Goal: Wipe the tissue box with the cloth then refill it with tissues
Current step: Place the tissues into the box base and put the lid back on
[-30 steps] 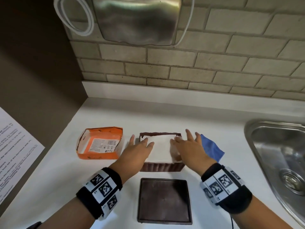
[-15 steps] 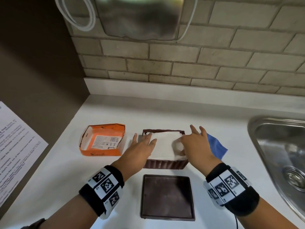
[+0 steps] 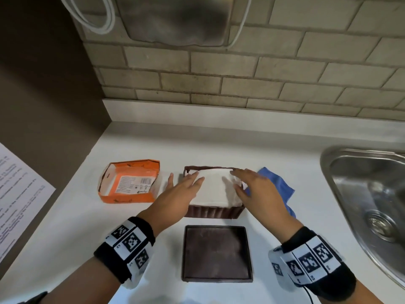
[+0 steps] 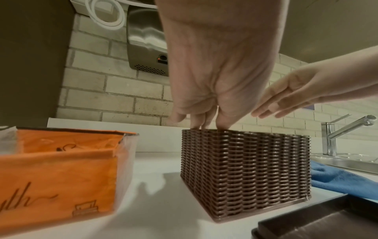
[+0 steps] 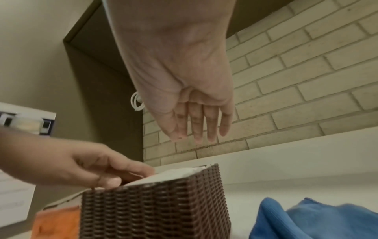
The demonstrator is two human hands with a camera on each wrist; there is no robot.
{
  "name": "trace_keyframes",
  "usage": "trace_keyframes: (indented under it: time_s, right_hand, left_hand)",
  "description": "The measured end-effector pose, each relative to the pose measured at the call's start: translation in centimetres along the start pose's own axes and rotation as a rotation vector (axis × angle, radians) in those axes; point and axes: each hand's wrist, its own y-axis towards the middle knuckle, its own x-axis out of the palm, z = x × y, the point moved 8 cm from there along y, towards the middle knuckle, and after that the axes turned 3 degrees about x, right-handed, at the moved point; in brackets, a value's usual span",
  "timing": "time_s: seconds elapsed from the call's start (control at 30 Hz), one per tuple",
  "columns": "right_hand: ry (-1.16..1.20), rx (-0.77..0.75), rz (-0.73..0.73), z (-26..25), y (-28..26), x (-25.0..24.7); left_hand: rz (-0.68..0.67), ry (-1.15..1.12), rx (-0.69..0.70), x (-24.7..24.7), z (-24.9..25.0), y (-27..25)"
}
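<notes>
- While the left hand [image 3: 180, 191] lies flat with straight fingers pressing the left part of the tissues [image 3: 215, 187], the right hand [image 3: 256, 189] hovers over their right side, fingers extended and holding nothing; from its wrist view it is clear of the stack
- Sitting on the white counter [image 3: 274, 154] in front of the person, the brown woven tissue box [image 3: 211, 212] is filled to its rim with the white stack, so refilling looks nearly finished
- Its dark lid [image 3: 217, 254] lies apart on the counter just in front, so closing the box appears to be what is left
- Beside the box on the right, the blue cloth [image 3: 277, 185] lies set down, which suggests wiping is over
- To the left, the orange tissue pack [image 3: 129, 181] stands torn open and looks emptied; it carries a barcode and cursive lettering, too blurred to read
</notes>
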Motion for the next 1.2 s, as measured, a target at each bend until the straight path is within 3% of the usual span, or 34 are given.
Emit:
trace_keyframes:
  time_s: [0.13,0.2,0.37,0.5,0.57,0.73,0.87,0.9,0.97,1.1,1.2]
  right_hand:
    - [0.089,0.124,0.086,1.2,-3.6,-1.7]
    - [0.034,0.203,-0.010,2.7,-5.3,-0.4]
    - [-0.167,0.356,-0.440,5.7,-9.8,6.1]
    - [-0.178,0.353,-0.505,5.5,-10.4,8.2]
    - [-0.222,0.345,-0.519,5.6,-10.3,8.3]
    - [-0.198,0.302,-0.574,5.7,-9.9,7.7]
    - [-0.103,0.346,-0.687,6.1,-9.7,6.2]
    - [-0.053,0.375,-0.715,6.1,-9.7,5.8]
    - [0.015,0.402,-0.776,5.5,-9.6,5.0]
    - [0.109,0.435,-0.850,3.8,-9.4,4.1]
    - [0.276,0.490,-0.842,2.7,-9.4,3.0]
  left_hand:
    - [0.066,0.029,0.045,0.6,-0.3,0.1]
    - [0.099,0.054,0.053,0.9,-0.4,0.1]
    - [0.226,0.132,0.168,0.8,0.8,-1.8]
    - [0.418,0.052,0.263,-0.8,3.0,-5.6]
    - [0.435,-0.004,0.257,-0.9,3.3,-7.4]
    - [0.222,0.037,0.171,2.4,1.1,-9.9]
    - [-0.091,0.046,0.140,5.6,0.7,-12.1]
    - [-0.102,0.002,0.129,4.9,0.9,-12.7]
    - [0.017,-0.165,0.171,2.6,1.5,-12.5]
    - [0.417,-0.286,0.251,0.3,1.7,-12.1]
    - [0.605,-0.396,0.198,-2.1,1.4,-11.7]
